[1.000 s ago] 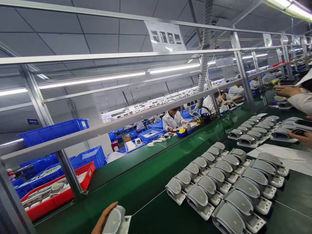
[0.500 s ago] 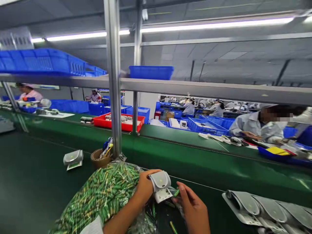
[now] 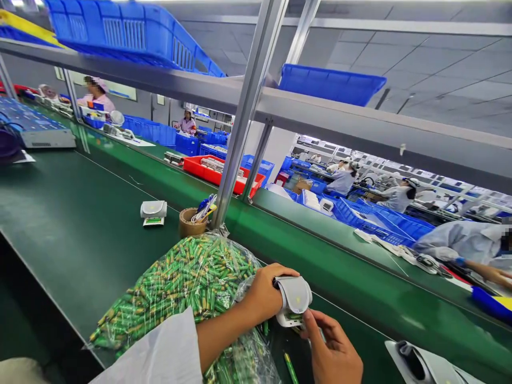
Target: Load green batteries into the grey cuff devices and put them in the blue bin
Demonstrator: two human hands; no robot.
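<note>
My left hand (image 3: 264, 292) is closed around a wrist blood pressure monitor (image 3: 296, 294) with a grey cuff, its white underside turned toward me. At the lower edge of the monitor, the thumb and fingertips of my right hand (image 3: 334, 346) press on a green battery (image 3: 295, 316), partly hidden in the battery compartment. A clear plastic bag (image 3: 192, 277) heaped with green batteries lies under my left forearm. On the dark surface below the monitor rests a loose battery (image 3: 290, 367).
A similar monitor (image 3: 153, 210) sits left of a brown tape roll (image 3: 192, 221) holding pens and wires. More monitors (image 3: 426, 365) lie at lower right. A metal post (image 3: 242, 122) and shelf (image 3: 360, 114) stand ahead. Co-workers sit beyond the green ledge (image 3: 320, 250).
My right hand has brought the green battery to the monitor's compartment; earlier it was held just to the right. The head view has tilted and swung left.
</note>
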